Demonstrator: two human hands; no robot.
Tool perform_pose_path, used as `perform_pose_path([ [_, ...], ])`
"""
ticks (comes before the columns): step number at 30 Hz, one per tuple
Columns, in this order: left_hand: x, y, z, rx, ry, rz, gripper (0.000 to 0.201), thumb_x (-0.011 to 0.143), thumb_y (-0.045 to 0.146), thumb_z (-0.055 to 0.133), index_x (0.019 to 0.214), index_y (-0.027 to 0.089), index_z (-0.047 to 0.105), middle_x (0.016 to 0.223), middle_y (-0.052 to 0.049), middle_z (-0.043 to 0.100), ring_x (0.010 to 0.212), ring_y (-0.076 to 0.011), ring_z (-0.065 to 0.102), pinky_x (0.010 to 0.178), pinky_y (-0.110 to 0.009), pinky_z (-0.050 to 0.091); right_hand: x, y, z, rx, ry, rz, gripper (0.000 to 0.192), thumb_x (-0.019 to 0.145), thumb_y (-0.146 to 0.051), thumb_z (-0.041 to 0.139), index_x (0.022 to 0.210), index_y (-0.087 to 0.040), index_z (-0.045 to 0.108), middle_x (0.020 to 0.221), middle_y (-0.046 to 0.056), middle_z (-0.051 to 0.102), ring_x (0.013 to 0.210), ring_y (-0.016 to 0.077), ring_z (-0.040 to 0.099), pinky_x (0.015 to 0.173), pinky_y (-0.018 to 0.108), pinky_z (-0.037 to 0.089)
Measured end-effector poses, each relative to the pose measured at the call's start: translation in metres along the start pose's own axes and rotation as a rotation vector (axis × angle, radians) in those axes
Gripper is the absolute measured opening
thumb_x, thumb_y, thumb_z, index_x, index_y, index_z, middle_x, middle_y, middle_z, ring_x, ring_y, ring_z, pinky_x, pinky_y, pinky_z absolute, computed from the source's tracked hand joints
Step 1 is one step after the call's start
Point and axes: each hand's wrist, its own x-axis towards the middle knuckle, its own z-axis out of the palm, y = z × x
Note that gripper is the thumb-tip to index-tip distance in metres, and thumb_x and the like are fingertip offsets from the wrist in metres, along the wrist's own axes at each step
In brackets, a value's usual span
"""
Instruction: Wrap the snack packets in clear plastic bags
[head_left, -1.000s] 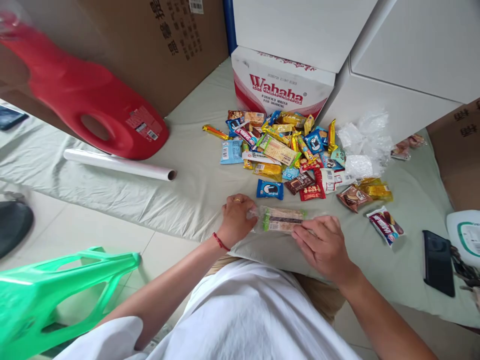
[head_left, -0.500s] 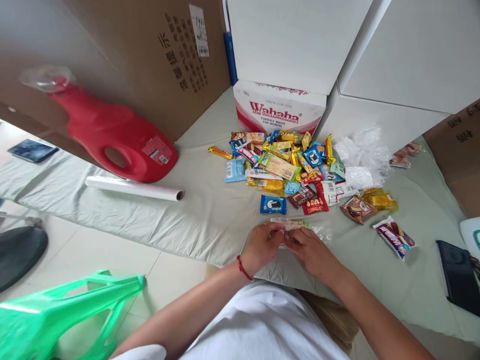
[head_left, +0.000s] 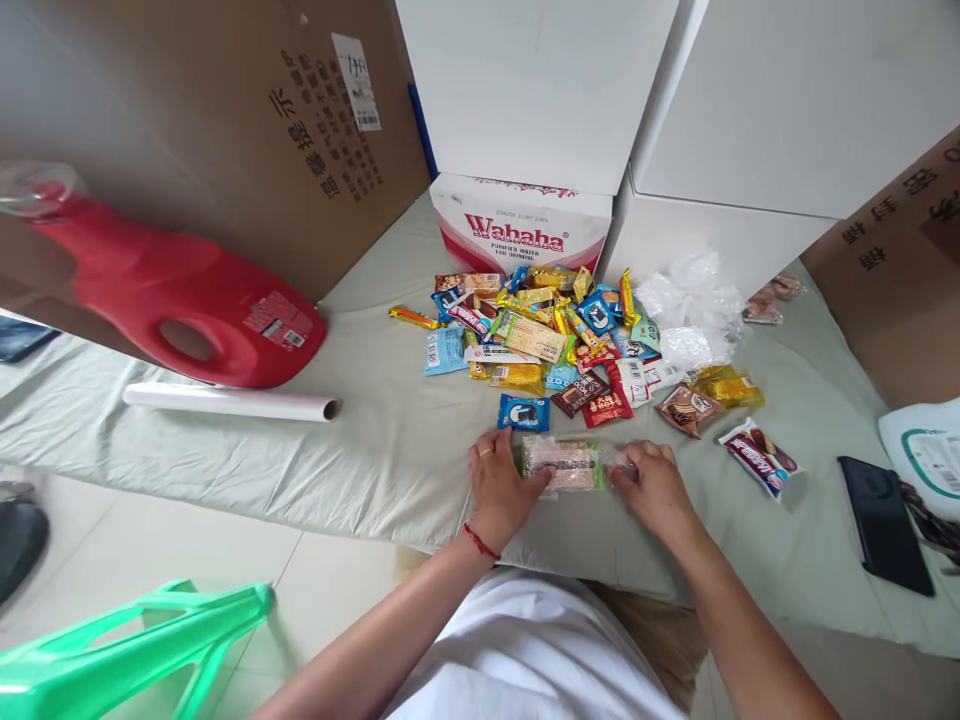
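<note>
Hands point(head_left: 501, 487) pressed to either end of a clear plastic pouch of green-edged wafer bars point(head_left: 564, 464), flat on the pale green sheet point(head_left: 375, 430) near its front edge. The left hand has fingers curled over the pouch's left end, a ring on one finger and a red cord at the wrist; the right hand point(head_left: 654, 490) pins the crinkled clear film at the right end. Half a second ago both hands were bunched together over the middle of the pouch, which was lifted and rumpled; now they have spread apart and the pouch lies stretched out and smoothed between them, its bars side by side in plain view. By the look of it, the packing step is closing and the pouch is being flattened.

Just beyond lies a heap of assorted bright snack packets point(head_left: 559, 330), a blue cookie packet point(head_left: 523, 411) nearest the left hand. Behind the heap stands a red-and-white Wahaha water carton point(head_left: 517, 228). Toward the sheet's left edge rest a red plastic jug point(head_left: 180, 305) and a white roll of film point(head_left: 229, 402); a black phone point(head_left: 885, 525) lies at the right.
</note>
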Motion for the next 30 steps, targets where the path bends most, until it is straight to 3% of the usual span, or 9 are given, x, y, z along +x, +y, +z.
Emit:
perform_pose_path([
  [3,0.0,0.004,-0.002,-0.013,-0.079,-0.035,0.042,0.07,0.035,0.083,0.103,0.02,0.062,0.126,-0.014,0.058,0.122,-0.0359,0.052,0.099,-0.052,0.046,-0.012,-0.024,0.0,-0.012,0.113,0.032,0.006,0.093,-0.021,0.058,0.09,-0.02,0.064,0.096,0.009,0.061,0.082,0.0236,0.057,0.07,0.033,0.045],
  [7,-0.009,0.015,-0.002,-0.19,-0.056,0.031,0.034,0.07,0.014,0.072,0.093,0.023,0.049,0.091,-0.001,0.059,0.085,-0.0195,0.06,0.076,-0.032,0.049,-0.022,-0.048,0.0,0.207,0.123,0.075,0.013,0.096,-0.02,0.048,0.088,-0.023,0.057,0.083,0.004,0.06,0.073,0.0205,0.057,0.064,0.03,0.04],
  [13,-0.026,0.031,0.017,0.056,0.213,0.599,0.02,0.08,0.01,0.064,0.081,0.023,0.049,0.082,-0.005,0.06,0.078,-0.0225,0.056,0.066,-0.034,0.04,-0.016,-0.061,0.015,1.119,0.002,0.289,0.019,0.091,-0.033,0.056,0.1,-0.022,0.068,0.087,0.003,0.071,0.076,0.02,0.062,0.071,0.031,0.048],
  [15,-0.027,0.033,0.025,0.175,0.234,0.741,0.019,0.084,0.008,0.061,0.079,0.023,0.051,0.077,-0.005,0.059,0.076,-0.0236,0.055,0.065,-0.036,0.037,-0.015,-0.064,0.02,1.462,-0.036,0.383,0.028,0.085,-0.039,0.063,0.106,-0.023,0.072,0.098,0.004,0.076,0.084,0.0222,0.066,0.076,0.033,0.052],
  [18,-0.021,0.03,0.029,0.224,0.139,0.797,0.016,0.086,0.008,0.059,0.084,0.023,0.055,0.08,-0.006,0.06,0.08,-0.0252,0.056,0.068,-0.037,0.038,-0.016,-0.068,0.021,1.794,-0.067,0.497,0.042,0.083,-0.056,0.068,0.109,-0.024,0.076,0.111,0.007,0.077,0.103,0.0272,0.069,0.089,0.038,0.054],
  [21,-0.014,0.026,0.023,-0.024,-0.071,0.784,0.029,0.076,0.008,0.061,0.102,0.021,0.055,0.099,-0.011,0.062,0.096,-0.0289,0.057,0.08,-0.043,0.045,-0.017,-0.072,0.017,1.827,-0.129,0.526,0.047,0.082,-0.058,0.075,0.117,-0.027,0.074,0.122,0.006,0.075,0.118,0.0282,0.066,0.101,0.042,0.052],
  [25,-0.011,0.021,0.009,-0.642,-0.299,0.713,0.06,0.068,0.014,0.058,0.127,0.02,0.044,0.124,-0.013,0.055,0.119,-0.0294,0.053,0.098,-0.046,0.047,-0.011,-0.081,0.01,1.728,-0.127,0.446,0.048,0.083,-0.048,0.079,0.125,-0.027,0.069,0.13,0.005,0.071,0.127,0.029,0.061,0.108,0.045,0.048],
  [27,-0.013,0.017,0.005,-0.813,-0.241,0.535,0.043,0.077,0.016,0.056,0.118,0.023,0.048,0.117,-0.009,0.055,0.109,-0.0236,0.056,0.092,-0.039,0.049,-0.006,-0.085,0.01,1.719,-0.072,0.454,0.047,0.084,-0.049,0.078,0.125,-0.026,0.069,0.129,0.005,0.072,0.125,0.0299,0.062,0.105,0.044,0.05],
  [30,-0.014,0.01,0.0,-0.813,0.016,0.085,0.012,0.09,0.025,0.057,0.099,0.023,0.051,0.099,-0.003,0.056,0.089,-0.0178,0.057,0.081,-0.031,0.048,-0.002,-0.088,0.011,1.741,0.019,0.514,0.053,0.085,-0.053,0.076,0.13,-0.026,0.067,0.129,0.007,0.072,0.122,0.0307,0.064,0.099,0.043,0.054],
])
